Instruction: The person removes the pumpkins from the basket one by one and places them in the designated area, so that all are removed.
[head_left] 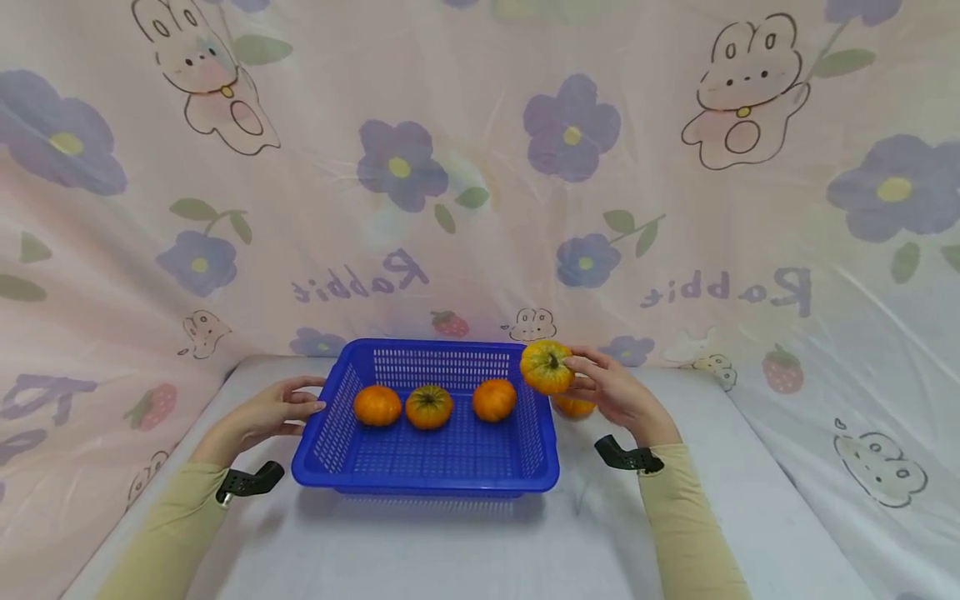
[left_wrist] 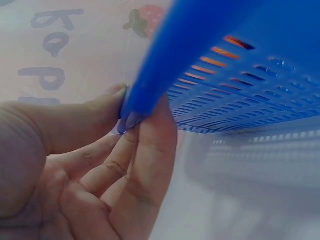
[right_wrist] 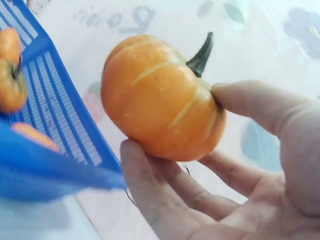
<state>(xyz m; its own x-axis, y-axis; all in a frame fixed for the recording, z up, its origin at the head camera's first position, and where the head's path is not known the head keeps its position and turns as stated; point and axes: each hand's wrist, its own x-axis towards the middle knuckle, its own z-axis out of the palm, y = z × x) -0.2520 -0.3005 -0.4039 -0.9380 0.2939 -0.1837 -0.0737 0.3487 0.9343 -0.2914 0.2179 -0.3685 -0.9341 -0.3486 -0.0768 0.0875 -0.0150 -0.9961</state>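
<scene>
A blue slotted basket [head_left: 337, 462] stands on the table with three small orange pumpkins [head_left: 429, 406] in a row at its far side. My left hand [head_left: 281, 407] pinches the basket's left rim [left_wrist: 150, 75] between thumb and fingers. My right hand [head_left: 611, 392] holds a fourth small pumpkin [head_left: 547, 366] [right_wrist: 160, 102], orange with a dark stem, above the basket's far right corner. Another orange pumpkin [head_left: 574, 407] lies on the table under that hand, partly hidden.
A white cloth covers the table [head_left: 480, 542]. A pink sheet printed with rabbits and purple flowers [head_left: 480, 167] hangs behind and at both sides. A black camera mount [head_left: 626, 457] sits on each wrist.
</scene>
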